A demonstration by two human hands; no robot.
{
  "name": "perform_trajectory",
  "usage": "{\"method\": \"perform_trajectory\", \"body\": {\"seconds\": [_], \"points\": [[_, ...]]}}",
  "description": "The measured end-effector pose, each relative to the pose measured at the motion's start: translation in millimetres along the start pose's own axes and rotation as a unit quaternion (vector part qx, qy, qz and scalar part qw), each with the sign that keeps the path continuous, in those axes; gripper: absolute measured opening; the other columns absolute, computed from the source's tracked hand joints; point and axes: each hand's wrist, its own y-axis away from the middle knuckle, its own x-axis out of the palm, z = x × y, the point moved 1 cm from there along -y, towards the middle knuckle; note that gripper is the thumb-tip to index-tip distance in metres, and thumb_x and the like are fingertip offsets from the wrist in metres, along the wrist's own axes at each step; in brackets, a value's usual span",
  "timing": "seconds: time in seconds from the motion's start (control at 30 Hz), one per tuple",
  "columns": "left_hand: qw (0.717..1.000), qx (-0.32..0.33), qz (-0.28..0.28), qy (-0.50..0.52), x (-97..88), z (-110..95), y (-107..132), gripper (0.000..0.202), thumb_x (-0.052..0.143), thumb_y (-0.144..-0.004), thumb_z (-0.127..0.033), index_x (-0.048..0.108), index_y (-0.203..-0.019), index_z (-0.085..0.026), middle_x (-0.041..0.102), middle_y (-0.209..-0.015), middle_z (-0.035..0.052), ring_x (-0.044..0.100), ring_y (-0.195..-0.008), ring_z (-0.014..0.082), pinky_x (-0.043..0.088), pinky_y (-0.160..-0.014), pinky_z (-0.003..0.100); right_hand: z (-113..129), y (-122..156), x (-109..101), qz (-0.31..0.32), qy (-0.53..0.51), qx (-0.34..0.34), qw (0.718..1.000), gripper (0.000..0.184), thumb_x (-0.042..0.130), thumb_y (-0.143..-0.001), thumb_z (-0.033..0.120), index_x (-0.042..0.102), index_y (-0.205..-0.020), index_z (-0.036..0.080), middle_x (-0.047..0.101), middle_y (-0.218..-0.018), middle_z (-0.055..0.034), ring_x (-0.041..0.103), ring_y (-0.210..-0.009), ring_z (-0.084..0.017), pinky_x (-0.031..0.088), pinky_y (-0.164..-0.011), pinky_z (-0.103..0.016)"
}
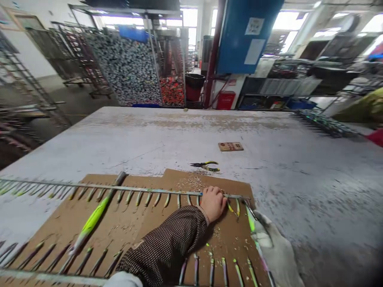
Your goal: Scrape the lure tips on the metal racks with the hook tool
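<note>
A long metal rack bar (pixel 176 192) crosses the cardboard, bearing a row of small hooks or clips coated in yellow, green and grey. My bare left hand (pixel 213 203) is closed over this bar near its right end. On the right, my gloved right hand (pixel 266 235) curls around a slim metal tool (pixel 253 214), partly hidden; its tip is near the bar's end. Beside that hand runs a paint-coated side bar (pixel 250 223). A thicker yellow-green crossbar (pixel 97 217) slants across the left. Nearer to me, a second row of coated hooks (pixel 212 269) is partly covered by my left sleeve.
Beneath the rack lies a cardboard sheet (pixel 149 227) with scattered paint flakes. Beyond it are yellow-black pliers (pixel 206 165) and a flat tan block (pixel 230 146) with dark marks. At right, another person's sleeve (pixel 362 105) is near a dark hooked rack (pixel 326 122).
</note>
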Motion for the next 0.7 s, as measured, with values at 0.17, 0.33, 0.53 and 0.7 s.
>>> {"method": "perform_trajectory", "body": {"seconds": [0.17,0.33,0.53,0.7], "points": [[1.0,0.015,-0.022,-0.01,1.0,2.8,-1.1,0.02,0.061,-0.103,-0.033,0.074,-0.097,-0.02,0.07,-0.11,0.008,0.06,-0.107,0.0267,0.045,-0.097,0.047,4.5,-1.7,5.1,0.034,0.013,-0.006,0.999,0.054,0.044,-0.103,0.057,0.071,-0.135,0.022,0.083,-0.09,-0.0021,0.075,-0.062,-0.018,0.057,-0.06,-0.025],[0.999,0.023,-0.04,-0.02,2.3,3.2,-0.1,0.017,0.068,-0.099,-0.035,0.073,-0.097,-0.019,0.069,-0.109,0.0081,0.059,-0.107,0.0276,0.044,-0.096,0.047,12.8,-11.6,14.1,0.0,0.037,-0.1,0.994,0.046,0.045,-0.106,0.045,0.073,-0.132,0.02,0.084,-0.104,-0.0065,0.08,-0.077,-0.019,0.059,-0.069,-0.024],[0.999,0.008,-0.03,-0.03,1.8,1.6,0.9,0.017,0.066,-0.099,-0.036,0.071,-0.1,-0.02,0.068,-0.111,0.0082,0.058,-0.107,0.0273,0.043,-0.097,0.046,11.7,-15.2,22.8,-0.004,0.091,-0.13,0.987,0.044,0.041,-0.108,0.042,0.074,-0.13,0.022,0.084,-0.105,-0.0066,0.082,-0.08,-0.022,0.061,-0.068,-0.026],[0.999,-0.003,-0.016,-0.031,0.7,-0.1,-0.1,0.018,0.064,-0.099,-0.037,0.07,-0.101,-0.02,0.068,-0.111,0.0083,0.058,-0.108,0.028,0.042,-0.097,0.046,19.6,-13.6,11.9,-0.007,0.051,-0.128,0.99,0.043,0.044,-0.108,0.039,0.073,-0.131,0.017,0.084,-0.104,-0.0107,0.08,-0.075,-0.02,0.061,-0.067,-0.026]]}}
